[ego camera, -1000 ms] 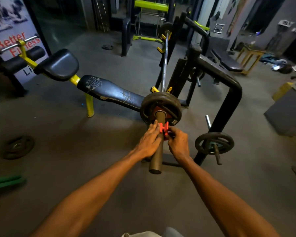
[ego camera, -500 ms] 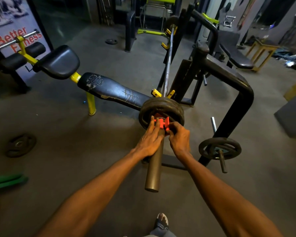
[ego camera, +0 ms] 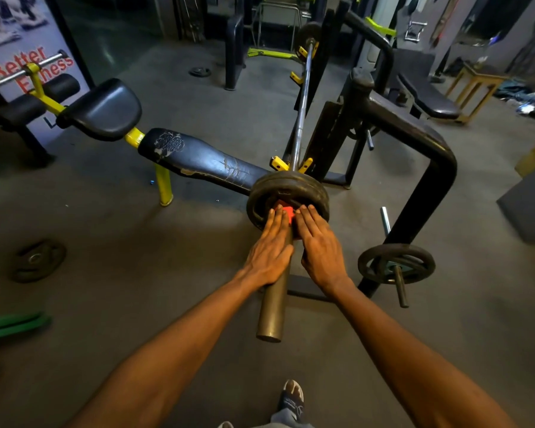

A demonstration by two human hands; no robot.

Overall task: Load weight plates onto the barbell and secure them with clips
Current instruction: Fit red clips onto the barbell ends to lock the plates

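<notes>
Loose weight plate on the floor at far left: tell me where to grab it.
The loose weight plate lies flat on the floor, so come from above and hook fingers through a cutout beside its hub, or under its outer rim. I can't tell how deep the cutouts are.

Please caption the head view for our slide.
Both hands press a red clip against the plates on the barbell.
</notes>
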